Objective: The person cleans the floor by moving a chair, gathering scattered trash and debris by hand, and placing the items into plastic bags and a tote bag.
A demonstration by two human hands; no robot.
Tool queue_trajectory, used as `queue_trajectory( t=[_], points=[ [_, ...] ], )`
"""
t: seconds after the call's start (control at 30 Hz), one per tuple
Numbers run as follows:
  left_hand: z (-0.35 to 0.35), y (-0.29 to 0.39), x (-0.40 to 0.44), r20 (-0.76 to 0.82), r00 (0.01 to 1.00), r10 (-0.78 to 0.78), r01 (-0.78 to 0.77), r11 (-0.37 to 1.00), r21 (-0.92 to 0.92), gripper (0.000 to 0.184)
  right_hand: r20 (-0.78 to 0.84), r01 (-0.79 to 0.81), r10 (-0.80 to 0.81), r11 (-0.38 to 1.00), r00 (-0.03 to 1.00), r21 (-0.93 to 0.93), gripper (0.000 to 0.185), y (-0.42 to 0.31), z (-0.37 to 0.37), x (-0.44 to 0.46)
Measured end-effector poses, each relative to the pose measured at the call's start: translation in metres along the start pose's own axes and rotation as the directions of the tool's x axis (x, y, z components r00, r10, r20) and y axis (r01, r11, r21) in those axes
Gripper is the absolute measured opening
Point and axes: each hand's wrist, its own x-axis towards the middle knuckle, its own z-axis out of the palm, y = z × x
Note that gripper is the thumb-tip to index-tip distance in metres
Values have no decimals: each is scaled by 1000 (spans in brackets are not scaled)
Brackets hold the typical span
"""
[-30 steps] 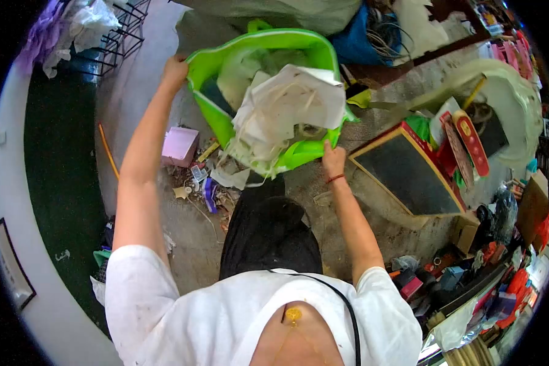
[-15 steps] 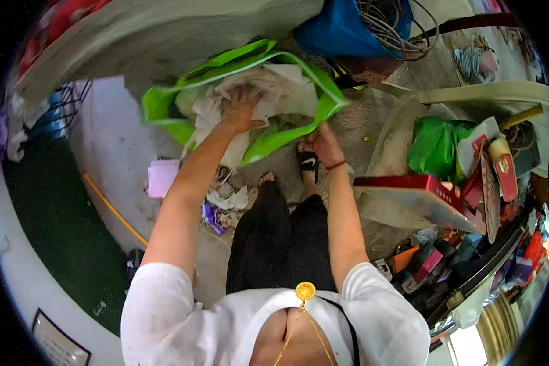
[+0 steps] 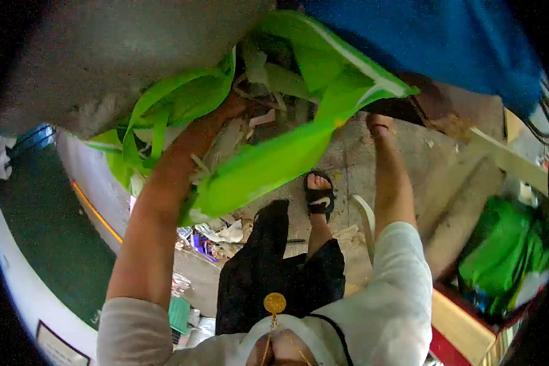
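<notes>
A bright green bag (image 3: 268, 168) with a pale rim and looped handles gapes in front of me, with whitish and tan scraps (image 3: 287, 82) inside. My left hand (image 3: 243, 105) reaches into its mouth among the scraps; its fingers are dim and partly covered, so their grip cannot be made out. Just past the bag's right corner is my right hand (image 3: 378, 121), close under a dark brown surface, its fingers hidden from view.
A large grey cloth-like mass (image 3: 122, 55) and a blue container (image 3: 433, 43) crowd the far side. Litter (image 3: 210, 238) lies on the floor by my feet. To the right are a pale board (image 3: 509, 160) and a green plastic bag (image 3: 500, 256).
The view has shifted closer to the bag, which now looks larger and more tilted. My left hand has gone deeper into the scraps; my right hand has moved away from the rim it was at.
</notes>
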Motion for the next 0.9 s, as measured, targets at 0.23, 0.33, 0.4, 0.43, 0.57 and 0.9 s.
queue_trajectory(
  t=[0.23, 0.33, 0.4, 0.43, 0.57, 0.9],
  points=[
    [-13, 10, -14, -18, 1000, 12, -14, 996, -91, 61, 26, 314, -325, 885, 945, -343, 27, 12, -18, 32],
    [-21, 20, -22, -20, 1000, 18, -21, 990, -142, 56, 48, 492, -543, 716, 838, -495, 27, 23, -22, -18],
    [-30, 30, -30, -23, 999, 24, -28, 982, -186, 53, 258, 452, -372, 761, 892, -466, 22, 55, 32, -39],
    [-35, 35, -33, -25, 999, 30, -35, 976, -213, 52, -37, 252, -259, 957, 965, -143, 27, 48, 25, -69],
    [-67, 68, -62, 14, 1000, 4, 0, 973, -229, 46, -46, 1, 25, 868, 999, 496, 18, -18, -21, -190],
    [-71, 75, -218, -333, 934, 128, -203, 958, -202, 27, -268, 247, -76, 677, 960, 694, 29, -120, -305, -364]
  ],
)
